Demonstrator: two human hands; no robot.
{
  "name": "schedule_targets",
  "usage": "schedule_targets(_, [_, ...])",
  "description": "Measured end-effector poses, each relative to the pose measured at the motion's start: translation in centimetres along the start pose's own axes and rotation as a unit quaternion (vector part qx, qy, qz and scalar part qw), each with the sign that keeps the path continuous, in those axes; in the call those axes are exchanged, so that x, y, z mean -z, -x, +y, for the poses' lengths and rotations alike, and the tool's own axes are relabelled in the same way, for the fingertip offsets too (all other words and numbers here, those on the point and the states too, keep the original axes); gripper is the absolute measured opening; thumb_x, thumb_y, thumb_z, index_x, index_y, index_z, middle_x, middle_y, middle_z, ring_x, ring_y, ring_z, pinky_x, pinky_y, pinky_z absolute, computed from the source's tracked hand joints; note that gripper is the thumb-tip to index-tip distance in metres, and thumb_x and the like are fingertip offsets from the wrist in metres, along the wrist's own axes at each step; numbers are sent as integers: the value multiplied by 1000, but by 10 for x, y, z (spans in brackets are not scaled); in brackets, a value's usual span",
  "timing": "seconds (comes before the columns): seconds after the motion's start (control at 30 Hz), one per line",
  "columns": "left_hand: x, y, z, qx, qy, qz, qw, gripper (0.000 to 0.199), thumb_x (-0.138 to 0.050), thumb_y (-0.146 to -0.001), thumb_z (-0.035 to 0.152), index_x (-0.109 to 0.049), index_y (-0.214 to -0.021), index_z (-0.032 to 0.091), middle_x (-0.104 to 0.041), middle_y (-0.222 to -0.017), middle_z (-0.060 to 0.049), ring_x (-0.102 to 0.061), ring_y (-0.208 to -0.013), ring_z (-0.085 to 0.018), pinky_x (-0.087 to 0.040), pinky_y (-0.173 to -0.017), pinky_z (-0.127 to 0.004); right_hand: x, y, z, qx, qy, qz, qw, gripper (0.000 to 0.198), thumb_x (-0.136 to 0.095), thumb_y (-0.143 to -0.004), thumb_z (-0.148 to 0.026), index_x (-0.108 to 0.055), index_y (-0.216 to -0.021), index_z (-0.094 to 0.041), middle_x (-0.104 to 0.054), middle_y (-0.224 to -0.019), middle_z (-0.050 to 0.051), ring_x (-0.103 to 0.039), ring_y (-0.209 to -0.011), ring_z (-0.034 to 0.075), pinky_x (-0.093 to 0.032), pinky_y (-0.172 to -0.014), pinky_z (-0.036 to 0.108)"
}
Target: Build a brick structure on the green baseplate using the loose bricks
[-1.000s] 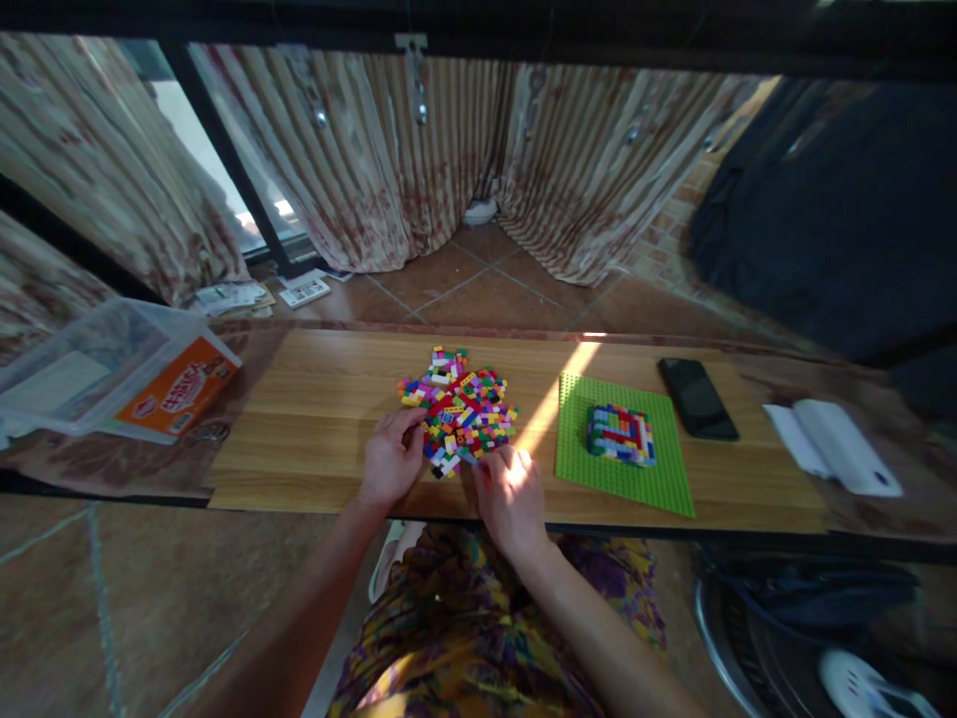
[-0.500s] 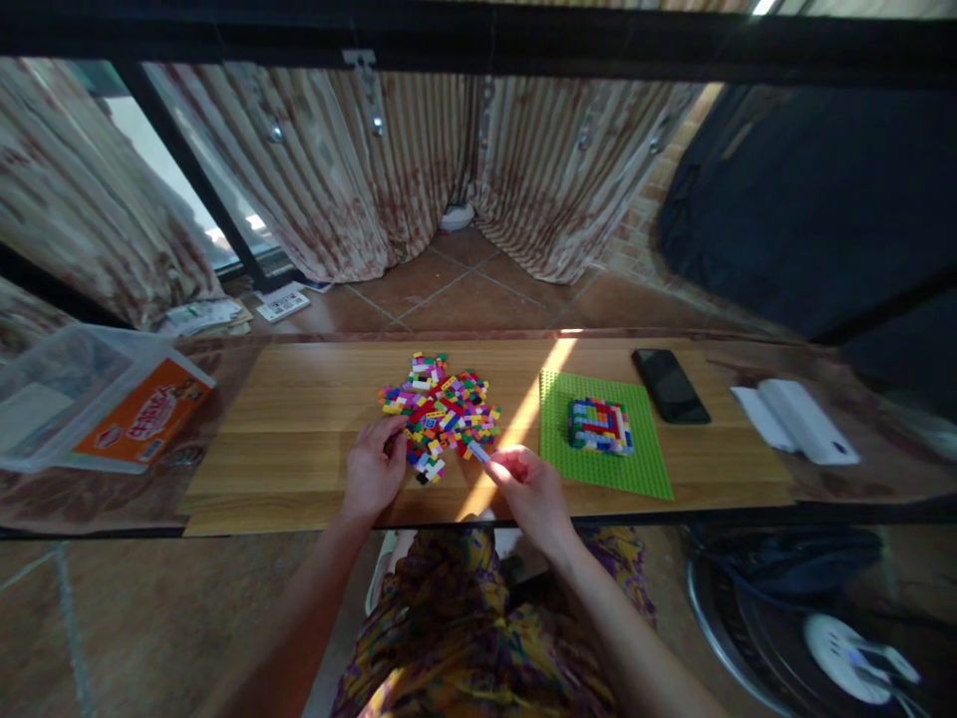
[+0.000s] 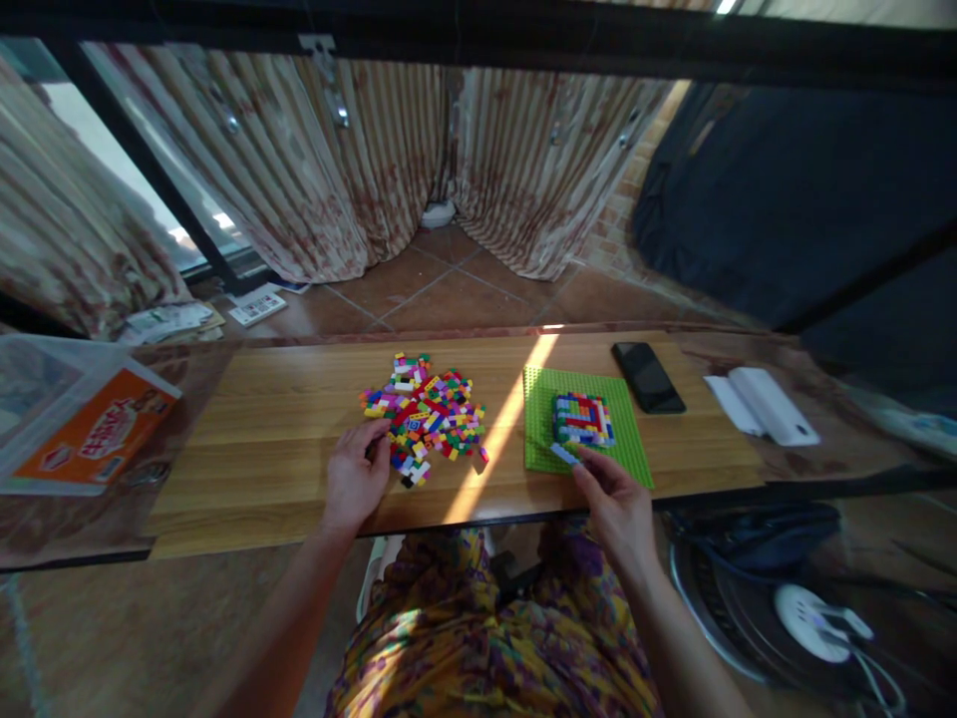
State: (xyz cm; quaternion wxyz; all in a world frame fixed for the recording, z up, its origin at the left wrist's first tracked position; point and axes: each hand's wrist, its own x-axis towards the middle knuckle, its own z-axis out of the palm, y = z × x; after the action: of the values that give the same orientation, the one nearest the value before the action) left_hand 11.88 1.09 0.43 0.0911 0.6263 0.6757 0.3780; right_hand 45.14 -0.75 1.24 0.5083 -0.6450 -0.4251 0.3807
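My right hand (image 3: 619, 499) pinches a long light-blue toy brick (image 3: 563, 454) by one end, just over the front part of the green baseplate (image 3: 539, 424). Close behind that brick stands a low block of multicoloured bricks (image 3: 583, 419), built up on the baseplate. My left hand (image 3: 359, 469) rests at the left edge of a heap of loose bricks (image 3: 426, 409), its fingers curled together. Whatever may be between those fingertips is hidden.
A black phone (image 3: 649, 377) lies right of the baseplate, with a white object (image 3: 774, 406) beyond it. At the far left sits a clear plastic box (image 3: 64, 399) with an orange label. The table's front edge (image 3: 478, 523) runs close to me.
My right hand has carried the light-blue brick rightward from the heap to the baseplate. My left hand has stayed beside the heap. The whole view has shifted slightly.
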Motion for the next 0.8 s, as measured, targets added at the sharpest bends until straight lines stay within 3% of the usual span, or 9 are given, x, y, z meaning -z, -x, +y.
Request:
schedule_targets(0.2, [1,-1,1,3,7,-6,1000,27,-50,-86,28,-65,-106,19,-71,-100,-7,-65,-95,-21,-51,-90,-36,22,-10,6,90,164,40,981,32,-60,-81,-45,-71,-96,-19,-70,-97,9,-63,-91,23,-48,-84,39])
schedule_targets(0.47, [1,-1,2,-4,7,1,1000,27,-49,-86,29,-65,-105,19,-70,-101,-7,-65,-95,-21,-51,-90,-36,19,-25,-8,216,268,31,938,26,-53,-88,-38,-70,-96,-20,-66,-96,8,-62,-78,19,-50,-73,34])
schedule_targets(0.67, [1,-1,2,3,7,-4,1000,27,-49,-86,29,-64,-107,20,-70,-101,-7,-65,-96,-20,-51,-90,-35,18,-41,-6,284,324,27,902,29,-52,-90,-42,-73,-92,-21,-64,-96,9,-61,-92,23,-49,-81,38])
schedule_targets(0.8, [1,-1,1,2,5,-6,1000,27,-49,-85,29,-65,-106,20,-70,-101,-7,-65,-96,-21,-51,-90,-35,19,-47,-3,306,315,32,898,29,-53,-90,-41,-74,-90,-21,-63,-94,9,-60,-90,23,-50,-79,38])
